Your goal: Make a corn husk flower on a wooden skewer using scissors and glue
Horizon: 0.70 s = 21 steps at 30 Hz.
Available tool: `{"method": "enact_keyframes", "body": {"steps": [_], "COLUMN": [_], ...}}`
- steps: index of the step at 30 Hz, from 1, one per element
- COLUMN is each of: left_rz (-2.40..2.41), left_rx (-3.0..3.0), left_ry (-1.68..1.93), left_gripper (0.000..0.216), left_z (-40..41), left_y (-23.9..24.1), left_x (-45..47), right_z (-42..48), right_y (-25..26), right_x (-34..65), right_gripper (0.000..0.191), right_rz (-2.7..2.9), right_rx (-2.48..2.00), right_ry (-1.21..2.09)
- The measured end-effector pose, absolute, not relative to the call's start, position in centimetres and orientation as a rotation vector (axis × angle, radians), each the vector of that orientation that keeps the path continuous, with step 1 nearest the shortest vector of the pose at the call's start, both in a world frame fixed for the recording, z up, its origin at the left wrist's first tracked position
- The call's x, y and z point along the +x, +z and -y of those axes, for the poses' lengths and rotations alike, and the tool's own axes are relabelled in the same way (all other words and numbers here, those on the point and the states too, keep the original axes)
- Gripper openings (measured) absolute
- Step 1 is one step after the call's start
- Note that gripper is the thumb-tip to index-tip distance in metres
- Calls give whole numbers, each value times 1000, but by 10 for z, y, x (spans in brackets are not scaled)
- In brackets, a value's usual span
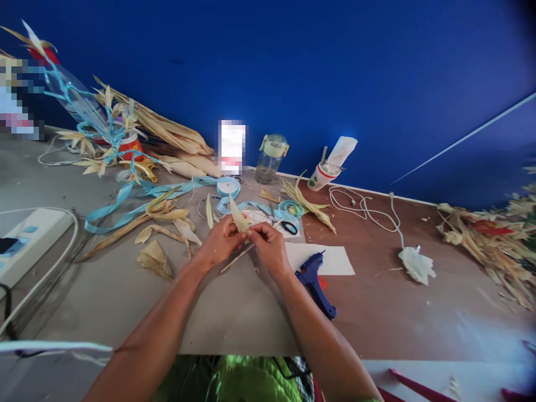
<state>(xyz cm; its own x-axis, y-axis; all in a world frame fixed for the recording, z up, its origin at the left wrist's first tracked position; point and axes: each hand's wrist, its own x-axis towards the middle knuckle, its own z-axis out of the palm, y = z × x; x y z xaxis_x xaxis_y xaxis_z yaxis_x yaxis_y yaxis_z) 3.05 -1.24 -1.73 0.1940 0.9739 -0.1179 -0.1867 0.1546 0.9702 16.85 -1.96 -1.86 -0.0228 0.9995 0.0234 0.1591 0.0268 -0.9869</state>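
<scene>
My left hand and my right hand meet over the middle of the table, fingers pinched together on a pale dried corn husk leaf that points upward. A thin wooden stick slants down to the left from between the two hands. A blue glue gun lies just right of my right wrist, beside a white sheet of paper. Black-handled scissors rest just beyond my hands.
Loose corn husks and light blue ribbon lie at the left, with a ribbon spool. A glass jar, a paper cup, a white cable and a power strip are around. More husks are piled at the right.
</scene>
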Motion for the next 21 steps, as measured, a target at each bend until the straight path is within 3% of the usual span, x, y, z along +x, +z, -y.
{"method": "enact_keyframes", "body": {"steps": [11,21], "left_rz": [-1088,-1169], "left_rx": [1092,995], "left_ry": [1033,1181], "left_gripper": [33,23], "left_z": [10,6], "left_y": [-22,-18], "left_x": [25,20], "right_z": [7,-13], "right_y": [-21,-11], "right_x": [181,219], "right_gripper": [19,28], "right_rz": [945,583], "right_rx": [-1146,-908], "right_ry": [1243,1041]}}
